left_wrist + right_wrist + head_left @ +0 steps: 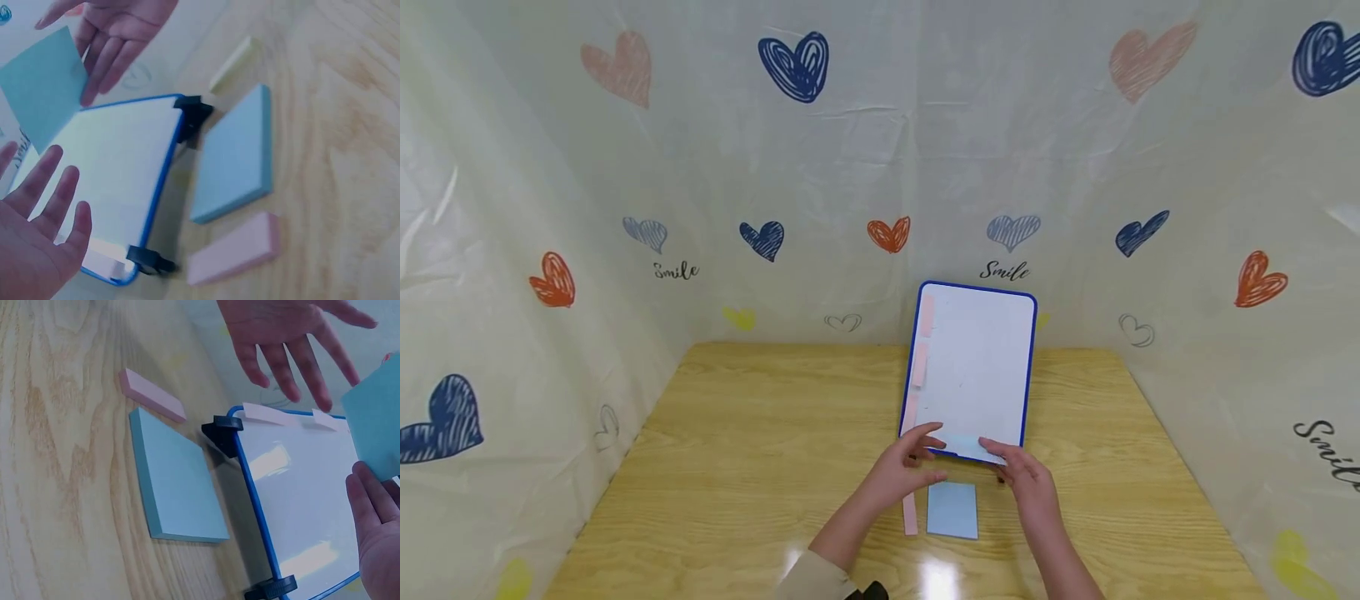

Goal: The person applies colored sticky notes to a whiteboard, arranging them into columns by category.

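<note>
My right hand (pixel 1030 483) holds a single light-blue sticky note (pixel 47 87) by its edge, up in front of the lower part of a whiteboard (pixel 973 367). The board has a blue frame and leans back on black feet (pixel 150 259). Facing it from the left, my left hand (pixel 902 471) has its fingers spread and holds nothing, its fingertips near the note's other side. Pink sticky strips (pixel 920 364) run down the board's left edge. Below the hands lies a blue sticky-note pad (pixel 952 510) on the table.
A narrow pink sticky pad (pixel 910 514) lies left of the blue pad. On its other side is a small yellow pad (pixel 234 65). The wooden table (pixel 760 433) ends at a curtain (pixel 820 167) printed with hearts, which rises behind the board and along both sides.
</note>
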Available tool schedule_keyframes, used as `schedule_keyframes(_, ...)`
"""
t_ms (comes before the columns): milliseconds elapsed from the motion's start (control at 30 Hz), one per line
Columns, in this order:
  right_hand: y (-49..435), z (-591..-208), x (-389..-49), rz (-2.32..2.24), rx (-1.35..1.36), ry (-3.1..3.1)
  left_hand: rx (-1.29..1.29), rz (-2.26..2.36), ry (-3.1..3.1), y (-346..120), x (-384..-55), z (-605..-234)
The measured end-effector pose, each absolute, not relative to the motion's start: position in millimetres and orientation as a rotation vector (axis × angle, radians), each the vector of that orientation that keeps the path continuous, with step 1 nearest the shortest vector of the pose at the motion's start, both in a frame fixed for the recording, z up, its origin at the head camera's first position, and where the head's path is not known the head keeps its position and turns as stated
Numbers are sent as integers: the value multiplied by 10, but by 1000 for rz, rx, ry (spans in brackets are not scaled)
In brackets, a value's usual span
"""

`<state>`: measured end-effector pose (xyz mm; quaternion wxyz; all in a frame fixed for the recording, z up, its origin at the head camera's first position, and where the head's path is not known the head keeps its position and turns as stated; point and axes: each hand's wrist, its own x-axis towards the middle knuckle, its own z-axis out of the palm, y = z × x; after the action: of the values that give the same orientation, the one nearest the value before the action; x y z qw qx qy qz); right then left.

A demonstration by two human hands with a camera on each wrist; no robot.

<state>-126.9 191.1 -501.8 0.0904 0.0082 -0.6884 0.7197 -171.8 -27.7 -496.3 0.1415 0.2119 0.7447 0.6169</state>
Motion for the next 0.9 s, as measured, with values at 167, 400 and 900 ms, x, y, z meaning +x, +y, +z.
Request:
schedule_keyframes(167,1914,-4941,-1332,2161,66,-2027,655,1795,2126,-219,-1782,-4772)
schedule_keyframes(400,1902,-4853,-1476,2094,-2,-2079,451,1828,2196,-63,-1938,-4615)
schedule_keyframes(900,2027,-4562,-1867,1923,124,-2190,290,1848,2311,58,-2327,-4405)
